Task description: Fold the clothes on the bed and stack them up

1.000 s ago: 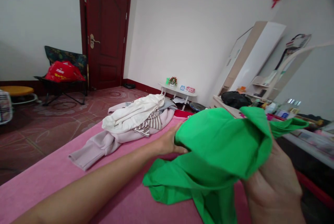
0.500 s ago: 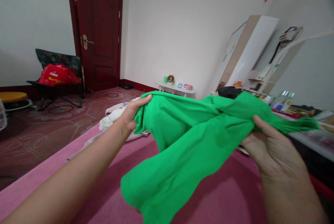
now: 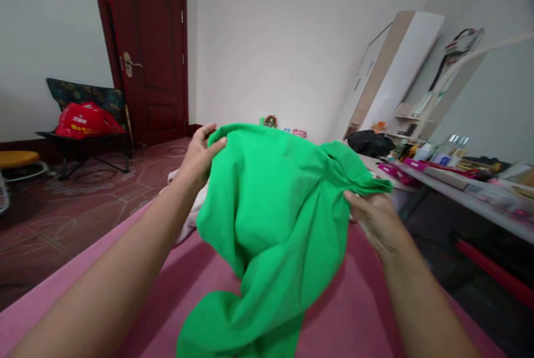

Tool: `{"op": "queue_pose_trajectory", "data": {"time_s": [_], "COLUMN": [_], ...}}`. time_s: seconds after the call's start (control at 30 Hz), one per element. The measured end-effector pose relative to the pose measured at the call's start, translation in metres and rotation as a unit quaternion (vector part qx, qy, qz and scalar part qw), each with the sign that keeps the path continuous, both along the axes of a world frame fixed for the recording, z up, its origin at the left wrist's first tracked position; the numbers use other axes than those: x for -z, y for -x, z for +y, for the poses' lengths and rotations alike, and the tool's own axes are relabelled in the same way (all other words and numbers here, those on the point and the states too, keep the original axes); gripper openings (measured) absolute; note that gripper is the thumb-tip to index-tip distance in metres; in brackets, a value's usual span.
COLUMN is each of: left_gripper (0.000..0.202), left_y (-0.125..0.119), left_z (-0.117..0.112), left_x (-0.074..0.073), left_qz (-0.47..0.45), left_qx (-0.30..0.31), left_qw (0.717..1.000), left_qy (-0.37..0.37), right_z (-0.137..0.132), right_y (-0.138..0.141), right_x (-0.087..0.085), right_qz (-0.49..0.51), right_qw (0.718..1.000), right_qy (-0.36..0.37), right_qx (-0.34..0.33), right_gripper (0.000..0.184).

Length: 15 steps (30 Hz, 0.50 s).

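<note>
Green garment [image 3: 271, 196]: upper edge running left-to-right, loose end drooping nearward | left hand [image 3: 199, 153], right hand [image 3: 374, 217]: fingers grasping opposite ends | pink bed [image 3: 354, 305]: spreading beneath, both sides

Green cloth [image 3: 275, 191] blocks centre; gap rightward over bed [image 3: 361, 294].

A pink surface [image 3: 200, 274] spreads below the left fingers [image 3: 203, 132] and right fingers [image 3: 361, 204]. Pale clothes [image 3: 191, 223], partly hidden, lie on it, lower than the left ones.

Slim bare forearms [image 3: 129, 269], hands [image 3: 198, 155] apparently bare too
</note>
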<state>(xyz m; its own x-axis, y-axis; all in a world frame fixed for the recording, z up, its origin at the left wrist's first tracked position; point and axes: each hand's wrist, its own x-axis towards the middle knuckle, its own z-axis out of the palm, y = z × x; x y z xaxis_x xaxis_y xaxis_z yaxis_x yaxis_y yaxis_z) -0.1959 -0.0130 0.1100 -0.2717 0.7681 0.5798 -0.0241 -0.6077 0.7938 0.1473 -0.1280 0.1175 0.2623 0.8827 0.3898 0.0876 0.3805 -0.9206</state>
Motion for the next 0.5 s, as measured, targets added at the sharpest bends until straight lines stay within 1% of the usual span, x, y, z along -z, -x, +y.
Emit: {"op": "queue_pose_trajectory", "data": {"time_s": [0.07,0.1,0.13,0.2,0.27,0.3,0.33,0.4,0.47,0.5], "left_gripper": [0.058,0.057,0.054,0.044,0.031,0.026,0.023,0.022,0.024,0.024], "left_y": [-0.001,0.0,0.001,0.0,-0.005,-0.01,-0.015,-0.024,-0.03,-0.031], "left_z": [0.026,0.035,0.042,0.046,0.042,0.038,0.034,0.027,0.022,0.021], "left_x": [0.023,0.036,0.048,0.066,0.074,0.075,0.075,0.075,0.079,0.082], "left_qz": [0.015,0.031,0.057,0.132,0.215,0.249,0.28,0.342,0.428,0.476], "left_qx": [-0.04,-0.063,-0.086,-0.118,-0.124,-0.118,-0.106,-0.073,-0.049,-0.045], "left_qw": [0.997,0.994,0.99,0.981,0.968,0.961,0.954,0.937,0.902,0.878], "left_qy": [0.059,0.081,0.092,0.077,0.043,0.031,0.023,0.015,0.011,0.008], "right_z": [0.019,0.025,0.029,0.029,0.023,0.018,0.012,-0.002,-0.017,-0.024], "right_y": [-0.005,-0.006,-0.005,0.001,0.014,0.022,0.031,0.05,0.069,0.077], "right_x": [0.019,0.028,0.035,0.045,0.05,0.052,0.052,0.051,0.048,0.046], "right_qz": [-0.05,-0.08,-0.112,-0.189,-0.284,-0.33,-0.373,-0.435,-0.474,-0.492], "right_qw": [0.997,0.994,0.99,0.978,0.95,0.928,0.901,0.834,0.776,0.756], "right_qy": [0.008,0.028,0.052,0.092,0.113,0.132,0.16,0.225,0.256,0.25], "right_qx": [0.061,0.074,0.069,0.014,-0.065,-0.107,-0.153,-0.253,-0.329,-0.351], "right_gripper": [0.066,0.065,0.062,0.049,0.037,0.032,0.028,0.025,0.025,0.025]}}
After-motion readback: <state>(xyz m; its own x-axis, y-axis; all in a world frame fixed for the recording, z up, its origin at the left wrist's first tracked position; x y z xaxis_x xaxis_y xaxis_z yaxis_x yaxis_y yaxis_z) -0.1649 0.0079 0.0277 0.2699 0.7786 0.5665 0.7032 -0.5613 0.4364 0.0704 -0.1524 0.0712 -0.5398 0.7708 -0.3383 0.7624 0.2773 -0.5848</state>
